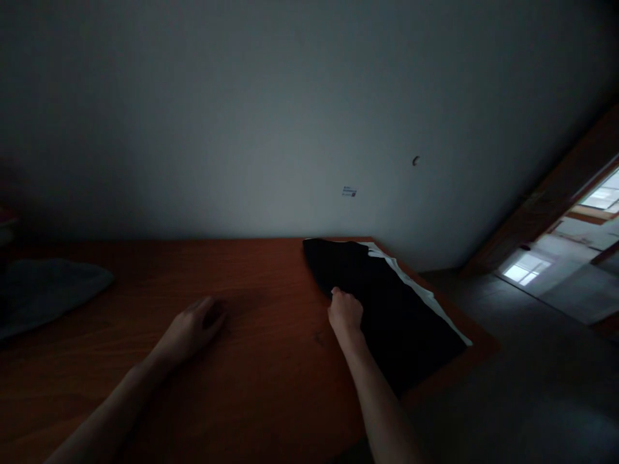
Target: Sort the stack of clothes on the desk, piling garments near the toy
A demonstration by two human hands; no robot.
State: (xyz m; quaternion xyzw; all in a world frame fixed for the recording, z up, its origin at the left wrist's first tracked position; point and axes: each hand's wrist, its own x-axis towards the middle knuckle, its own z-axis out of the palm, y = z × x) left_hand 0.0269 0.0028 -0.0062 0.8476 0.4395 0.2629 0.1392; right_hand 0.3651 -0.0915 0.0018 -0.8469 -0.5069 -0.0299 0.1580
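The room is dim. A folded black garment [387,303] lies on the right part of a reddish-brown wooden table [261,361], and a white cloth [416,283] shows along its far right edge. My right hand [345,312] rests on the black garment's left edge with the fingers curled onto the fabric. Over on the left, my left hand [191,328] lies palm down on the bare wood, fingers loosely apart and holding nothing.
A grey-blue cloth [43,290] lies at the table's far left. A plain wall [290,116] rises right behind the table. To the right the table ends, with grey floor [532,374] and a lit doorway [570,245] beyond.
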